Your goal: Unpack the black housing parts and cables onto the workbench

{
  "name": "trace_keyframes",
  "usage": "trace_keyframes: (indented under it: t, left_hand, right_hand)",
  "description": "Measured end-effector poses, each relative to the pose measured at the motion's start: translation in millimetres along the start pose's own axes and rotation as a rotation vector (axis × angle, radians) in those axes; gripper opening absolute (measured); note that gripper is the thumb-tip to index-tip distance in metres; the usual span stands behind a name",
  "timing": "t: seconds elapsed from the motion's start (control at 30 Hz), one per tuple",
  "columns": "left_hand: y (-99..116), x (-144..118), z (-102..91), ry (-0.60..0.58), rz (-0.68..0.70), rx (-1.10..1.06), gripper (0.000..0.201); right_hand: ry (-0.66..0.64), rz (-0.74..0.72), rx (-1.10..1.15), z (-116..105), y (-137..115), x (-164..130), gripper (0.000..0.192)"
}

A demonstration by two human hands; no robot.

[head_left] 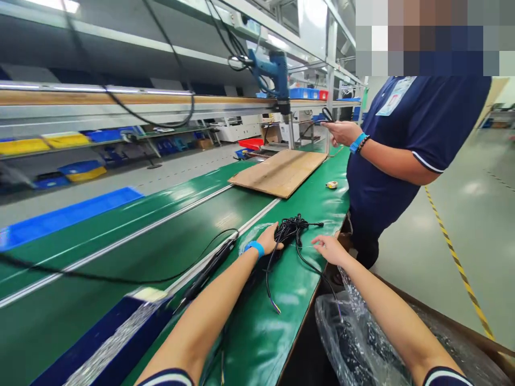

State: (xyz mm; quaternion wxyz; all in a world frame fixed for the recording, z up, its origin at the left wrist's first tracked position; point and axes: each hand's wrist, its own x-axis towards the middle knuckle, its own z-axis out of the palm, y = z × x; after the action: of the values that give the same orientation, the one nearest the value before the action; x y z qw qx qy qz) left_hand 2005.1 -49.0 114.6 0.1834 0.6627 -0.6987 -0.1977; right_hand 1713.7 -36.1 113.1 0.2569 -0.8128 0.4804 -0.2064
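While the left hand (269, 239) lies flat on a bundle of black cables (290, 231) at the near edge of the green bench (257, 332), its fingers closed loosely over the coil, the right hand (328, 248) hovers just beside it at about three o'clock, open, fingertips pinching lightly toward a loose strand without clearly gripping it. One cable end (275, 307) trails toward six o'clock, bare wire tips showing. At nine o'clock from the bundle a black tool with its cord (209, 268) lies along the bench's rail. Toward twelve o'clock sits a cardboard sheet (279, 171), a blue power driver (277, 75) hanging above it. A co-worker in a dark shirt stands at one o'clock, hand (341, 131) holding a small black wire. At five o'clock, a clear plastic bag (354, 332) fills a box.
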Motion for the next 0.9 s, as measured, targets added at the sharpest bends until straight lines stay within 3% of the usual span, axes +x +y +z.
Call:
trace_keyframes:
  t: [0.17, 0.3, 0.4, 0.53, 0.57, 0.63, 0.7, 0.77, 0.83, 0.9]
  left_hand:
    - [3, 110, -1.8, 0.000, 0.056, 0.084, 0.099]
    - [-8, 177, -6.5, 0.001, 0.076, 0.142, 0.096]
    - [-21, 205, -11.7, -0.037, 0.071, 0.167, 0.091]
    - [-24, 205, -22.8, -0.113, 0.029, 0.199, 0.087]
    - [-18, 200, -25.1, -0.058, -0.012, 0.234, 0.086]
    - [5, 188, -25.3, 0.171, -0.061, 0.327, 0.079]
    - [40, 180, -16.3, 0.347, 0.010, 0.392, 0.069]
    - [79, 182, 1.9, 0.233, 0.136, 0.400, 0.062]
    - [111, 193, 23.6, 0.051, 0.131, 0.422, 0.058]
    - [130, 208, 41.0, -0.070, 0.093, 0.440, 0.053]
  right_hand:
    - [0.059, 0.091, -0.132, -32, 38, 68, 0.022]
    - [0.064, 0.082, -0.247, -55, 63, 134, 0.022]
    - [0.024, 0.048, -0.299, -58, 80, 165, 0.022]
    - [-0.022, 0.039, -0.291, -48, 98, 164, 0.024]
    - [-0.025, 0.039, -0.281, -47, 101, 158, 0.026]
    - [-0.027, 0.044, -0.255, -47, 103, 144, 0.029]
    - [-0.017, 0.052, -0.224, -50, 98, 131, 0.028]
    - [0.010, 0.050, -0.188, -52, 87, 120, 0.026]
    - [0.046, 0.038, -0.156, -50, 71, 110, 0.027]
    - [0.071, 0.016, -0.138, -43, 56, 102, 0.029]
